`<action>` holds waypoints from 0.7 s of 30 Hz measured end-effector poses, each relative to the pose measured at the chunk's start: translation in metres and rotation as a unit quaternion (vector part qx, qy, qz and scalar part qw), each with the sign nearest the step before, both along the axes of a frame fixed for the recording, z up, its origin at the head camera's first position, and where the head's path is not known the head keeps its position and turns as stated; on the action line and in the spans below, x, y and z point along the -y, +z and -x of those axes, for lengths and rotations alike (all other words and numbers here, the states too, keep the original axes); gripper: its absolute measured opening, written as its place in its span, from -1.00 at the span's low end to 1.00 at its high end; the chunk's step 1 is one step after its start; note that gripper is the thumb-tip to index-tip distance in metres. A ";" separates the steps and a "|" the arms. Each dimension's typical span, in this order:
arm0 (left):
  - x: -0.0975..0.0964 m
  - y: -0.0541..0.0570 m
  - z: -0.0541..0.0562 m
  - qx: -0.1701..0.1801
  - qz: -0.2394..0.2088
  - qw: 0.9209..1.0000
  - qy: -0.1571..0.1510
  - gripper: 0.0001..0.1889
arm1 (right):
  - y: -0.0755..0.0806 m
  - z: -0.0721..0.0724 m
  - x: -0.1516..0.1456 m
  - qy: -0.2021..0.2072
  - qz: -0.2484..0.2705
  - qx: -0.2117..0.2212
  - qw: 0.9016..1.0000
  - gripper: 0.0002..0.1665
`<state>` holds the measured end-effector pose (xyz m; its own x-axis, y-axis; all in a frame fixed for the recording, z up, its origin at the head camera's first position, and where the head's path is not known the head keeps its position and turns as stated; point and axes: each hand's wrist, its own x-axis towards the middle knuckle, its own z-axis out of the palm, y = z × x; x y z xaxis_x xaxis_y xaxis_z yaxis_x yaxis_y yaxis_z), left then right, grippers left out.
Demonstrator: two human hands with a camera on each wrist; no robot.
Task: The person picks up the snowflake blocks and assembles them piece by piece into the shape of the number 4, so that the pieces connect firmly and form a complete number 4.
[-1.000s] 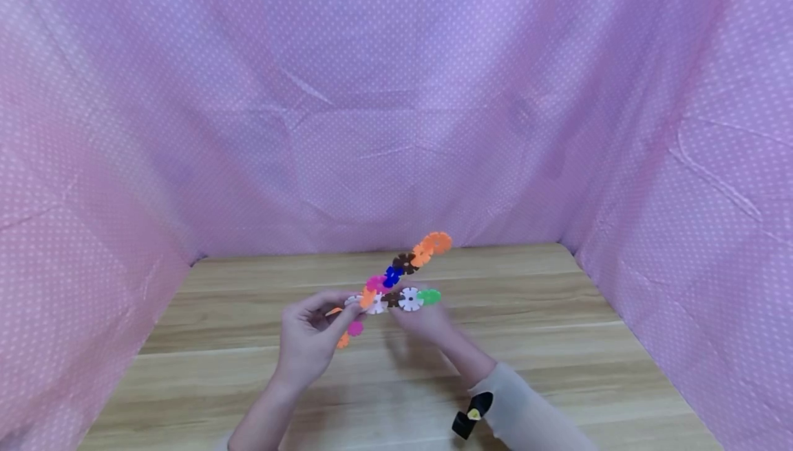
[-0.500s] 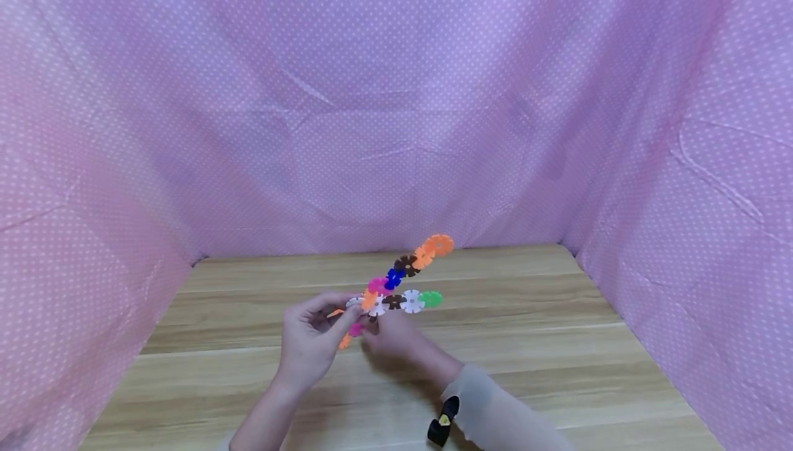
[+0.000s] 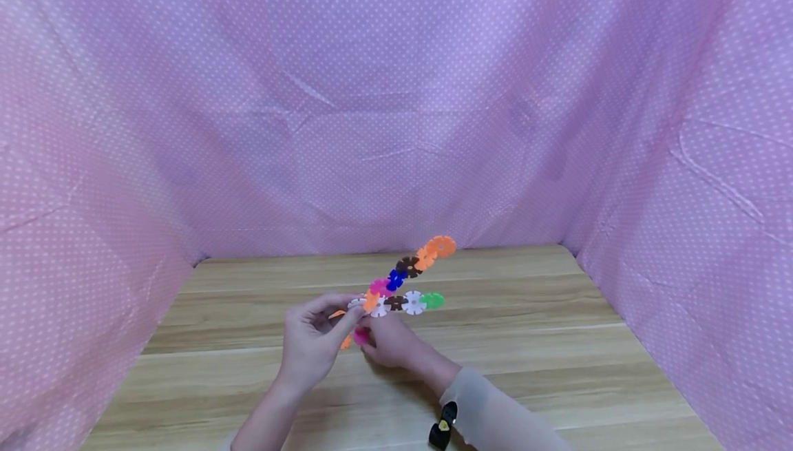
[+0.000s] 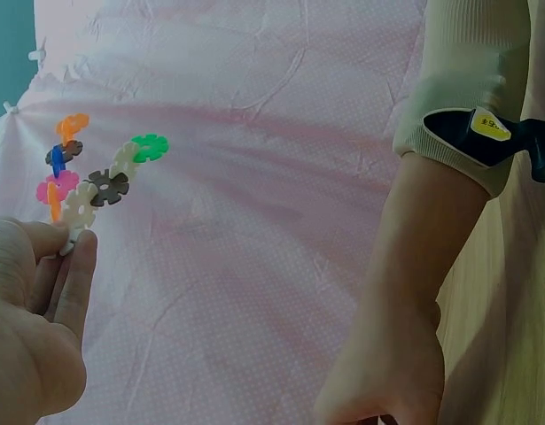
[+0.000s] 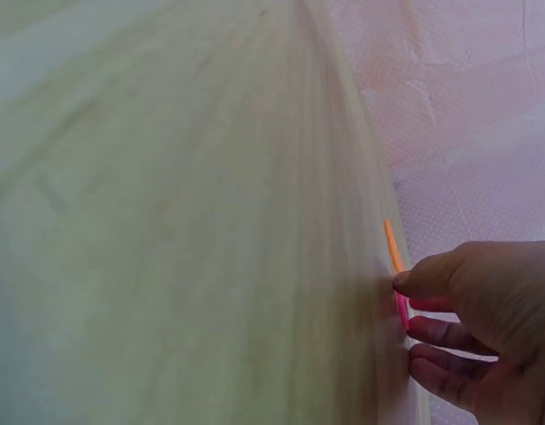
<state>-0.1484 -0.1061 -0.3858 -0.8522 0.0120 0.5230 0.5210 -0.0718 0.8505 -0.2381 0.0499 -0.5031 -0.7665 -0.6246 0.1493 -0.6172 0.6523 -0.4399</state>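
Observation:
Notched plastic snowflake discs are interlocked into a structure with two chains. One chain climbs to an orange disc (image 3: 442,246) through brown, blue and pink discs; the other runs right through white and brown ones to a green disc (image 3: 433,300). My left hand (image 3: 312,344) pinches the structure between thumb and fingers where the chains meet at a white disc (image 4: 80,211). Below, my right hand (image 3: 396,342) pinches a pink disc (image 5: 401,312) beside an orange disc (image 5: 393,244). Both hands partly hide this lower part, so its joints cannot be made out.
A wooden tabletop (image 3: 526,341) lies under the hands. Pink dotted cloth (image 3: 396,127) hangs at the back and both sides. A black strap (image 3: 442,426) is at the right sleeve.
My right hand has moved left and down from behind the white-and-green chain to the pink disc below. My left hand and the structure have barely shifted.

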 end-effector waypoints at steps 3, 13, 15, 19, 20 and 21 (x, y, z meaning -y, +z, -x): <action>0.000 0.000 0.000 -0.002 0.004 1.000 0.001 -0.88 | 0.000 -0.001 -0.001 -0.005 0.002 0.014 1.000 -0.97; 0.001 -0.003 0.003 -0.007 -0.012 0.999 -0.031 -0.89 | 0.001 -0.004 -0.014 -0.050 0.031 0.093 0.994 -0.88; 0.002 -0.004 0.005 -0.011 -0.013 0.999 -0.032 -0.89 | 0.001 -0.005 -0.016 -0.056 0.055 0.113 0.990 -0.87; 0.003 -0.003 0.007 -0.008 -0.010 1.000 -0.024 -0.90 | 0.009 -0.011 -0.025 -0.094 0.111 0.183 0.972 -0.94; 0.003 -0.002 0.007 -0.004 -0.010 1.000 -0.022 -0.89 | 0.013 -0.014 -0.028 -0.108 0.129 0.210 0.963 -0.96; 0.004 -0.002 0.007 -0.002 -0.010 1.000 -0.020 -0.89 | 0.016 -0.015 -0.032 -0.118 0.143 0.232 0.955 -0.94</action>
<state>-0.1558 -0.1099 -0.3876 -0.8489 0.0351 0.5275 0.5213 -0.1095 0.8463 -0.2226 0.0819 -0.4867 -0.9059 -0.4109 -0.1026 -0.1626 0.5610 -0.8117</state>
